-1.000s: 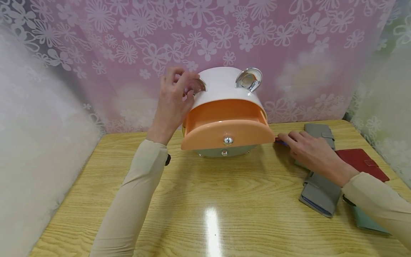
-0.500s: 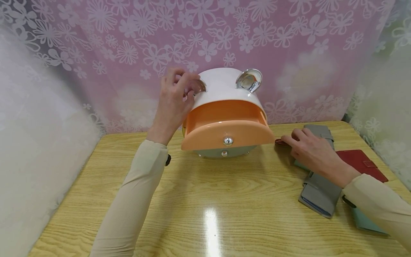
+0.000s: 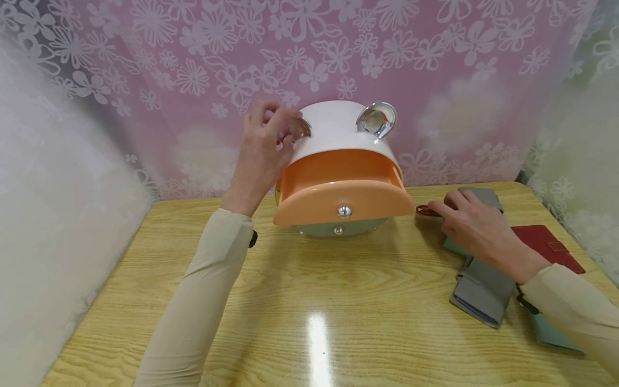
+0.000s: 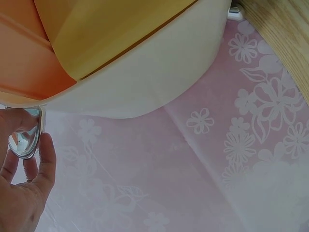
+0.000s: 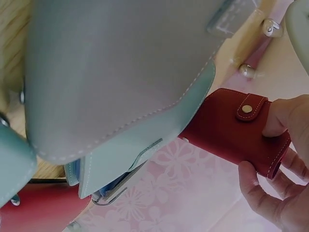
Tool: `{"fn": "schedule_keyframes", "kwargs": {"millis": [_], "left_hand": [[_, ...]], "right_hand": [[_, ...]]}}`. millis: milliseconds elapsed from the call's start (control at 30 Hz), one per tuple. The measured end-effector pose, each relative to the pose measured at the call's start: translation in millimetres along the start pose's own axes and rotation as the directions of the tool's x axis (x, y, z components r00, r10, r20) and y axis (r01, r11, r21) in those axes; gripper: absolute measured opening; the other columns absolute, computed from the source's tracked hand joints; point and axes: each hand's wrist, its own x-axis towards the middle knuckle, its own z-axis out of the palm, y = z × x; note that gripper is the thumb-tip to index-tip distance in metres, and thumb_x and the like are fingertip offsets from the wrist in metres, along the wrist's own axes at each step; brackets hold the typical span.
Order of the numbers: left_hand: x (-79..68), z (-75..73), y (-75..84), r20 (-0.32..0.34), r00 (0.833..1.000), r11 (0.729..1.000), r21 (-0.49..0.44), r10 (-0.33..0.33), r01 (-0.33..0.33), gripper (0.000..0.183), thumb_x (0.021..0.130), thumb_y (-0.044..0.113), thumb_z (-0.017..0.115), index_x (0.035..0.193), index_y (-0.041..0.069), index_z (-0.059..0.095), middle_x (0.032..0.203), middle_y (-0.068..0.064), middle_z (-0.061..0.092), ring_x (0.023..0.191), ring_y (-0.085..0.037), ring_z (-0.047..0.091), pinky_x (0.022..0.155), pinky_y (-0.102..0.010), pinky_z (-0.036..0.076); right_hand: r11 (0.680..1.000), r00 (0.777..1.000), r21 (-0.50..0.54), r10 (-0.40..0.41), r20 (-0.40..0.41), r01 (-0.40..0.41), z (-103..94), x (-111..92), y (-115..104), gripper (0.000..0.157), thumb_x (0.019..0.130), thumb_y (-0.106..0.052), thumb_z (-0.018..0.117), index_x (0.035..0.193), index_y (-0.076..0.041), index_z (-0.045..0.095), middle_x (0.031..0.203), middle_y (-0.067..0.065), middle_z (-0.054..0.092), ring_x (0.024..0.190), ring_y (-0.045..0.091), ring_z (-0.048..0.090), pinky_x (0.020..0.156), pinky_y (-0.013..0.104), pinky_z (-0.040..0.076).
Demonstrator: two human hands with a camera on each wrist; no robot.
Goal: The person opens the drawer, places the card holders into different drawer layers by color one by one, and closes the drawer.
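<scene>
My left hand [image 3: 263, 148] grips the left silver ear [image 4: 21, 146] of a white storage box [image 3: 333, 121], with thumb and fingers on either side of it. The box's orange drawer [image 3: 309, 207] is pulled out, and its visible inside holds nothing. At the right, my right hand [image 3: 476, 228] pinches a dark red snap wallet [image 5: 227, 125] by one end, thumb on the strap side and fingers beneath. In the head view only the wallet's tip shows, just right of the drawer front.
Several wallets lie on the wooden table [image 3: 367, 306] under and around my right arm: a grey one [image 3: 483, 293], a red one [image 3: 546, 244], a green one [image 3: 556, 333] and another grey one [image 3: 483, 198] behind. Below the orange drawer sits a closed green drawer [image 3: 316, 230].
My right hand has shifted slightly right and turned with the red wallet, and the blue edge at its tip no longer shows. My left hand stays on the ear.
</scene>
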Motion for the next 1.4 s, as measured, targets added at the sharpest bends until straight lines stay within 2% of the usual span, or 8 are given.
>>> {"fn": "schedule_keyframes", "kwargs": {"millis": [333,767,900,1000,1133,1267,1400], "left_hand": [[0.1,-2.1,0.1,0.011,1.000,1.000,0.026,0.009,-0.010,0.029,0.093,0.001,0.063,0.120,0.011,0.068,0.119,-0.016,0.051,0.107,-0.032,0.051,0.096,-0.043,0.042],[0.4,-2.3,0.5,0.015,1.000,1.000,0.024,0.009,-0.009,0.028,0.093,0.001,0.064,0.119,0.010,0.066,0.119,-0.016,0.051,0.108,-0.033,0.055,0.096,-0.042,0.042],[0.0,-2.1,0.4,0.016,1.000,1.000,0.025,0.005,-0.005,0.028,0.093,0.001,0.064,0.120,0.010,0.066,0.119,-0.016,0.051,0.110,-0.033,0.054,0.096,-0.042,0.043],[-0.4,-1.6,0.4,0.012,1.000,1.000,0.018,0.004,-0.004,0.027,0.093,0.000,0.064,0.118,0.009,0.066,0.119,-0.016,0.050,0.110,-0.034,0.053,0.095,-0.043,0.044],[-0.7,-1.1,0.8,0.005,1.000,1.000,0.008,0.006,-0.007,0.027,0.092,-0.001,0.064,0.117,0.008,0.066,0.118,-0.016,0.050,0.110,-0.035,0.053,0.094,-0.043,0.045],[-0.6,-1.1,0.4,-0.002,1.000,1.000,0.008,0.022,-0.022,0.026,0.092,-0.001,0.063,0.117,0.008,0.066,0.118,-0.016,0.050,0.110,-0.035,0.053,0.095,-0.043,0.044],[-0.8,-1.1,-0.7,-0.010,0.999,0.999,0.010,0.032,-0.032,0.025,0.092,-0.001,0.063,0.116,0.007,0.066,0.117,-0.017,0.050,0.109,-0.035,0.053,0.095,-0.043,0.044]], "right_hand": [[0.995,0.996,0.084,0.060,-0.068,-0.054,-10.6,1.7,-0.7,0.054,0.066,0.006,0.084,0.114,-0.009,0.065,0.096,0.015,0.060,0.081,0.032,0.057,0.061,0.050,0.053],[0.998,0.982,0.061,0.042,-0.183,-0.031,-27.4,6.4,-3.8,0.047,0.069,0.001,0.074,0.115,-0.004,0.066,0.099,0.019,0.061,0.078,0.033,0.057,0.057,0.049,0.049],[0.997,0.975,0.071,0.042,-0.216,-0.027,-32.8,7.8,-3.9,0.042,0.074,-0.003,0.069,0.116,-0.001,0.066,0.099,0.020,0.062,0.080,0.035,0.057,0.059,0.050,0.049],[0.996,0.969,0.084,0.040,-0.244,-0.020,-35.5,8.8,-4.3,0.035,0.082,-0.009,0.062,0.115,0.000,0.067,0.098,0.021,0.062,0.080,0.036,0.057,0.062,0.051,0.047],[0.996,0.961,0.086,0.039,-0.272,-0.016,-38.7,10.2,-5.4,0.033,0.090,-0.018,0.052,0.114,0.000,0.067,0.096,0.020,0.062,0.079,0.035,0.056,0.064,0.047,0.043],[0.996,0.958,0.087,0.050,-0.284,-0.026,-41.9,11.6,-6.6,0.035,0.092,-0.021,0.050,0.113,-0.001,0.068,0.096,0.019,0.061,0.077,0.032,0.055,0.064,0.041,0.038],[0.995,0.953,0.092,0.068,-0.296,-0.042,-45.0,13.0,-8.6,0.035,0.092,-0.024,0.050,0.114,-0.002,0.068,0.097,0.019,0.061,0.078,0.032,0.056,0.064,0.041,0.038]]}}
